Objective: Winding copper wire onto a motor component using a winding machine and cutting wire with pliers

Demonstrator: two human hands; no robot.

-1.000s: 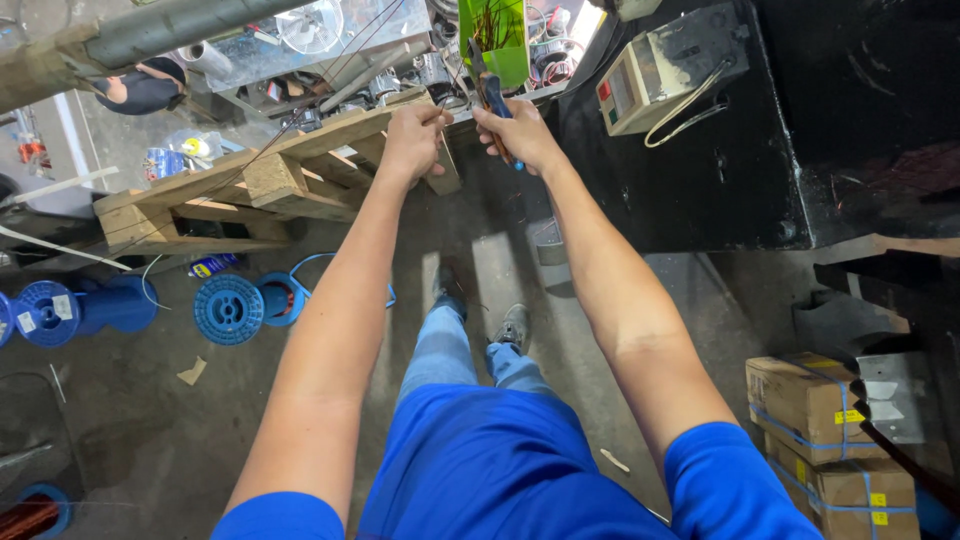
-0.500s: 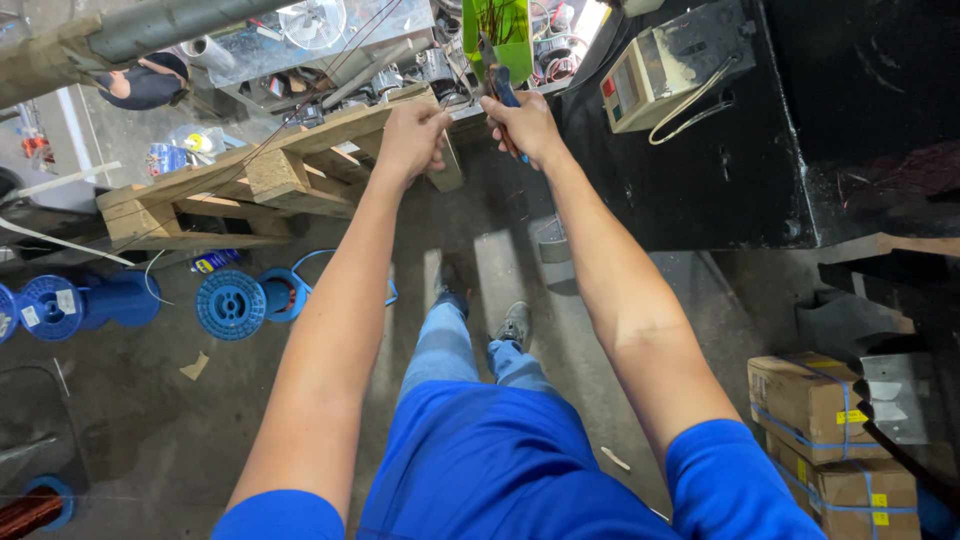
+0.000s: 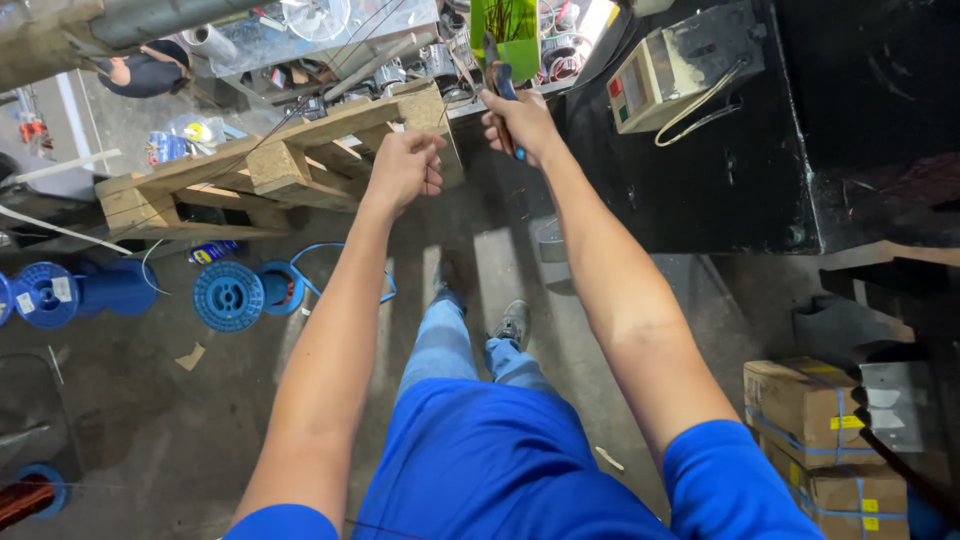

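1. Right hand (image 3: 522, 122): clenched around the blue-handled pliers (image 3: 500, 80), at 12 o'clock, in front of a green panel (image 3: 505, 28).
2. Left hand (image 3: 405, 168): fingers curled, pinching thin wires (image 3: 300, 100) that run toward 11 o'clock across the wooden pallet (image 3: 260, 165).
3. Blue spools (image 3: 228, 296): on the floor at 9 o'clock; contents cannot be determined.
4. Cardboard boxes (image 3: 805, 405): strapped closed, at 4 o'clock; contents hidden.
5. Grey meter box (image 3: 672, 75): at 1 o'clock.
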